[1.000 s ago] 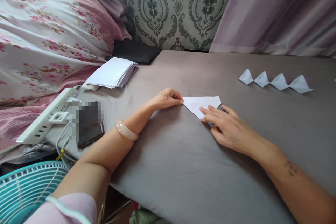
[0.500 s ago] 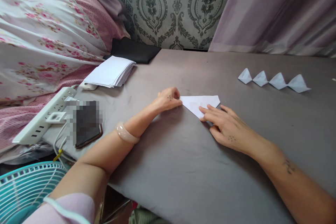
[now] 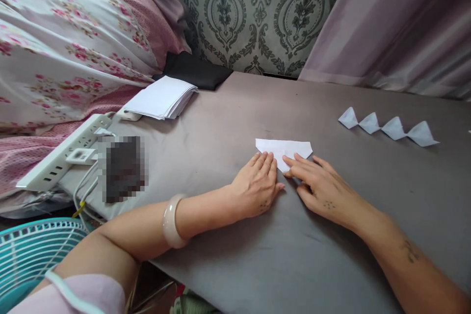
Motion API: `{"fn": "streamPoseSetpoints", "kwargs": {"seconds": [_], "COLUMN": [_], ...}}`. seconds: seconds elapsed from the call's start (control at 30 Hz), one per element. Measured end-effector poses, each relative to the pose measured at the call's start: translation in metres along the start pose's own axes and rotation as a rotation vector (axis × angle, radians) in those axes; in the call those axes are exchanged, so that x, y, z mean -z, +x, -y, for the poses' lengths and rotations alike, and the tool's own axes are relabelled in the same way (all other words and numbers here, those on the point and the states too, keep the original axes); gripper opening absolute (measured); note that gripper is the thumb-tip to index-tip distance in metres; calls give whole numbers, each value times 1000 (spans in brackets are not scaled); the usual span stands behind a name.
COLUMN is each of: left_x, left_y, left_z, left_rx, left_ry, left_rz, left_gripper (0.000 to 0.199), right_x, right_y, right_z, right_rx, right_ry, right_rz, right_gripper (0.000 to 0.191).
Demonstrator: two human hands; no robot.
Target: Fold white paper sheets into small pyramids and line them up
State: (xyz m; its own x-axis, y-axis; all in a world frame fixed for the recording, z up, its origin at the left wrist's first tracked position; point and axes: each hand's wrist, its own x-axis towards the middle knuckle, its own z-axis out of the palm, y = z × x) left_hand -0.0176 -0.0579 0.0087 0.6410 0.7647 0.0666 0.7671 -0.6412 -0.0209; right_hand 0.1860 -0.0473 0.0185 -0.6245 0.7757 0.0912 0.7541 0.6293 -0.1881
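Note:
A folded piece of white paper [image 3: 285, 148] lies on the grey-covered table, its long straight edge facing away from me and its point towards me. My left hand [image 3: 257, 181] lies flat over the paper's lower left slanted edge, fingers stretched out. From the right, my right hand [image 3: 316, 179] rests its fingertips on the paper near the lower point, fingers spread. Neither hand grips anything. Part of the paper's lower edge is hidden beneath the fingers.
Several folded white paper shapes [image 3: 393, 128] stand in a row at the right. A stack of white paper [image 3: 161, 98] lies at the back left beside a black cloth-like item [image 3: 198, 71]. A power strip [image 3: 66, 152], cables and a blurred dark object [image 3: 124, 169] are at the left.
My left hand has let go of the paper's left corner and moved down and right, now flat on its lower left edge. My right hand stays on the paper. The view has shifted slightly.

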Motion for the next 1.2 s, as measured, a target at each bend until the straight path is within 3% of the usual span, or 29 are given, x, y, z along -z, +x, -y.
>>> {"fn": "streamPoseSetpoints", "kwargs": {"seconds": [0.23, 0.4, 0.67, 0.73, 0.83, 0.97, 1.13, 1.2], "left_x": [5, -1, 2, 6, 8, 0, -6, -6], "left_y": [0, 5, 13, 16, 19, 24, 26, 25], "left_z": [-1, 12, 33, 35, 34, 30, 32, 33], "left_rx": [106, 217, 246, 186, -29, -190, -130, -118], "left_ry": [-17, 38, -12, -99, -293, -445, -480, -483], "left_rz": [9, -34, -109, -186, -286, -258, -212, -207], "left_gripper": [74, 68, 52, 44, 34, 32, 31, 31], "right_x": [-2, -1, 2, 2, -1, -4, -1, -1], "right_y": [-1, 0, 2, 1, 0, 1, 0, -3], "right_z": [-2, 1, 18, 30, 52, 67, 41, 26], "right_rx": [7, -5, -21, -38, -91, -115, -55, -127], "right_ry": [-1, 11, -7, -53, -108, -111, 20, 117], "right_rz": [0, -8, -30, -39, -67, -120, -140, -195], "right_gripper": [37, 38, 34, 28, 28, 30, 25, 25]}}
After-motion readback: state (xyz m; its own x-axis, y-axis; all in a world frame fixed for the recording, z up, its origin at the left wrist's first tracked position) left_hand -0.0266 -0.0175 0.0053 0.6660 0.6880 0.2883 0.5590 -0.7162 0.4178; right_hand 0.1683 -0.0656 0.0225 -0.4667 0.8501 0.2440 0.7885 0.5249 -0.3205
